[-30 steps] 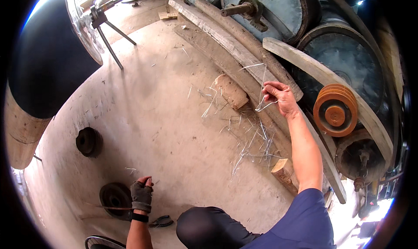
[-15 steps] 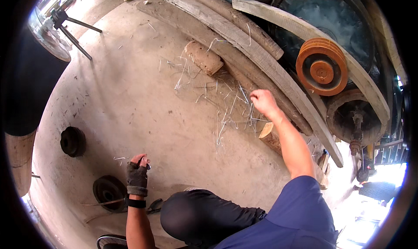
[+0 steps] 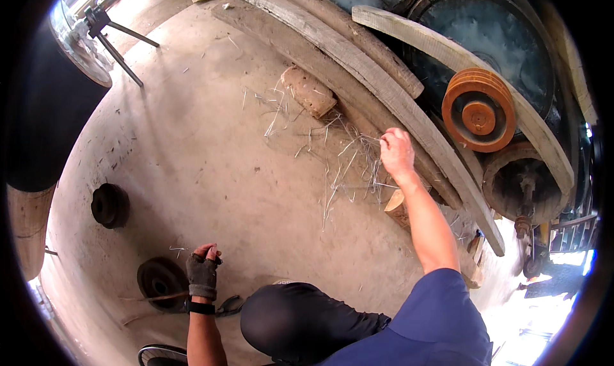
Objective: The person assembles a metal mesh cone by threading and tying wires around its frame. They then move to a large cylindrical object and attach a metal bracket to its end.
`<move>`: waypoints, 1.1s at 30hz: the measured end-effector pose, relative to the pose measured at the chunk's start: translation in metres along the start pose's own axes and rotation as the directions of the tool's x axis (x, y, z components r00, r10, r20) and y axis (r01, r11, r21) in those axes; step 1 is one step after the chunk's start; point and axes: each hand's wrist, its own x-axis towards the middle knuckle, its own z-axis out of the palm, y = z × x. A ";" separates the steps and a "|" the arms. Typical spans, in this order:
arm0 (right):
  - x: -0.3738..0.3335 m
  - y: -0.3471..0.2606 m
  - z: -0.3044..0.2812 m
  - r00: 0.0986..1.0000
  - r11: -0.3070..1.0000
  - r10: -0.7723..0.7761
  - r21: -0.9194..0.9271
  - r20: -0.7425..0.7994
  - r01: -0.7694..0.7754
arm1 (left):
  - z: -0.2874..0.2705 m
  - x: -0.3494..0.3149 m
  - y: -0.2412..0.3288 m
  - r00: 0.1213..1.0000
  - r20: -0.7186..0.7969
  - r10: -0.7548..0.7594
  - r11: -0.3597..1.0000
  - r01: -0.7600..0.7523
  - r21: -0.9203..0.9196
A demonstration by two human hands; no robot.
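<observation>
My right hand [image 3: 397,154] is bare and reaches out to the right, its fingers pinched together at thin, pale wire pieces. Several bent wire pieces [image 3: 345,164] lie tangled on the floor beside it, and some run up to the fingertips. My left hand [image 3: 203,270] wears a dark fingerless glove and hovers low on the left, above the floor. Its fingers are curled closed; whatever is in them is too small to make out. Close by the left hand lies a dark round wheel [image 3: 161,283].
Long wooden beams [image 3: 364,65] lie along the right. Against them rests a brown block [image 3: 308,92]; a cut log [image 3: 398,207] sits beside my right forearm. An orange grooved pulley [image 3: 479,115] stands at the right. A dark small pulley [image 3: 110,205] is on the left floor.
The view has shifted slightly. My right hand stays at the wire pile with its fingers pinched, and some wires now stretch to its fingertips. My left hand sits slightly lower, still curled.
</observation>
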 end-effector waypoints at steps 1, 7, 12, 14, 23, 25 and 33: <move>0.006 0.000 -0.011 0.983 0.990 -0.133 0.028 -0.123 0.138 | -0.002 0.001 -0.003 1.000 -0.013 -0.003 1.000 0.003 0.000; 0.028 0.016 -0.064 0.926 0.561 0.276 0.739 0.259 -0.374 | 0.002 0.002 0.000 1.000 0.004 0.015 1.000 -0.014 -0.003; -0.004 0.022 -0.022 0.913 0.852 0.368 0.456 -0.174 -0.257 | 0.010 0.000 0.005 1.000 0.007 -0.006 1.000 0.006 -0.012; -0.046 -0.006 -0.006 0.968 0.985 -0.104 -0.158 -0.230 0.069 | 0.004 -0.008 0.006 1.000 -0.007 -0.027 1.000 0.027 0.008; -0.168 -0.075 0.059 0.899 0.999 -0.044 0.032 0.437 0.034 | -0.010 -0.023 -0.004 0.999 -0.009 -0.045 0.999 0.046 0.011; -0.172 -0.082 0.070 0.919 0.997 0.038 0.046 0.392 -0.061 | -0.015 -0.026 -0.012 0.998 -0.016 -0.054 0.998 0.054 0.010; -0.159 -0.083 0.122 0.723 0.814 0.454 0.087 0.521 -0.574 | 0.008 -0.031 -0.013 0.998 -0.006 -0.069 0.997 0.068 -0.045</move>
